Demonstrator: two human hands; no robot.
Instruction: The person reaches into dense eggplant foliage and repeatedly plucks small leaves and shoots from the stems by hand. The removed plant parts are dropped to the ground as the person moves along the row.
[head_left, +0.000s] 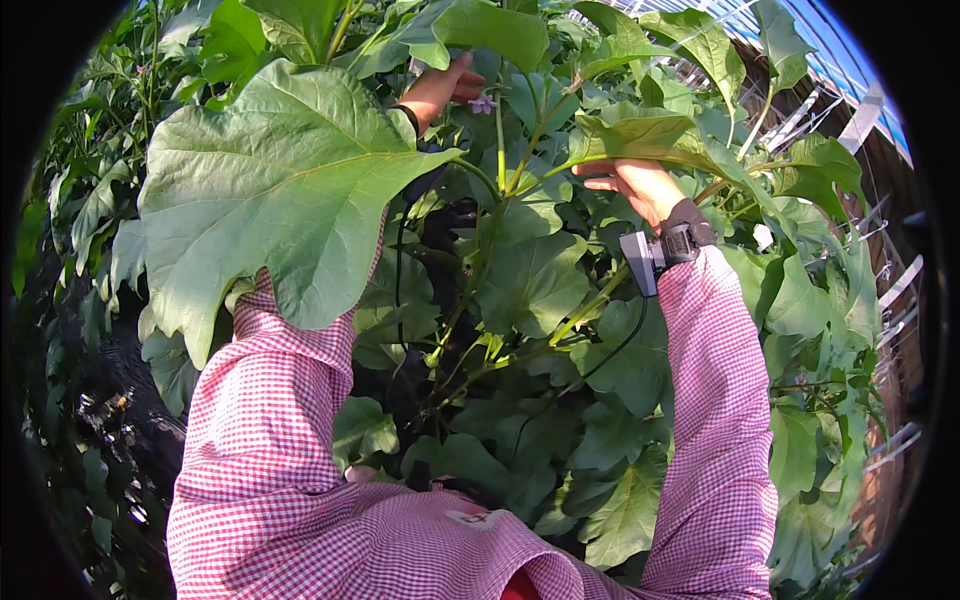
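Observation:
My left hand reaches into an eggplant plant, just left of a small purple flower. Its fingers are spread and nothing shows in them. A large lobed leaf covers most of that forearm. My right hand is under another broad leaf, its fingers stretched towards the plant's middle; whether they touch the leaf is unclear. Between both hands rises the green main stem, where leaf stalks fork off. A strapped device sits on my right wrist, its cable hanging down into the leaves.
Dense foliage fills the space before me, with a thick side branch slanting through it. Dark plastic sheeting lies at the lower left. White strips and bare soil run along the right, below a greenhouse roof.

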